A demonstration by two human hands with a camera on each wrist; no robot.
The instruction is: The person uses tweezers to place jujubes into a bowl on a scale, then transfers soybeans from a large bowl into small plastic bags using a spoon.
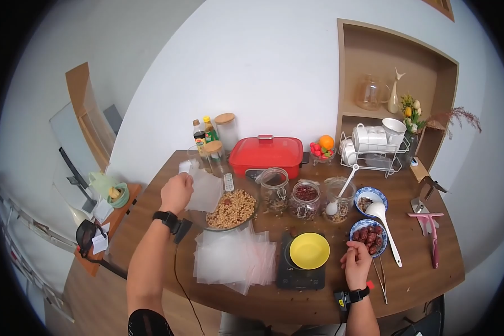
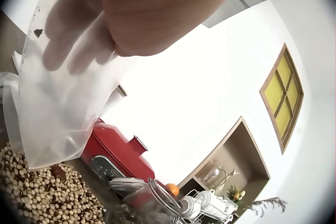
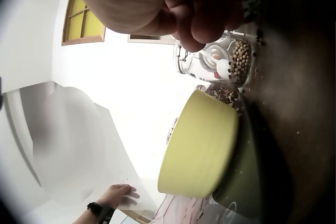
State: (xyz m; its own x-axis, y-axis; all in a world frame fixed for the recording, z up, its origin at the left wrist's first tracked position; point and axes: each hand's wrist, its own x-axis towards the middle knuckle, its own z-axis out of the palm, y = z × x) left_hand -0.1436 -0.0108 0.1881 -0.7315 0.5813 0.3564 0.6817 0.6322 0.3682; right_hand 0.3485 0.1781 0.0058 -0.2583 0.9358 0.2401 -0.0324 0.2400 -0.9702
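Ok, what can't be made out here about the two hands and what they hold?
- Right hand: fingers curled in head and right wrist views; anything pinched is too small to see.
- Left hand: in the left wrist view, fingertips blur behind the translucent bag.
- Yellow bowl: inside faces away in the right wrist view.

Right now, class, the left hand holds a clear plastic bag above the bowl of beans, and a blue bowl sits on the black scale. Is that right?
Not quite. The bowl on the black scale is yellow, not blue, as the head view shows. The rest stands: the left hand holds a clear plastic bag above the bowl of beans.
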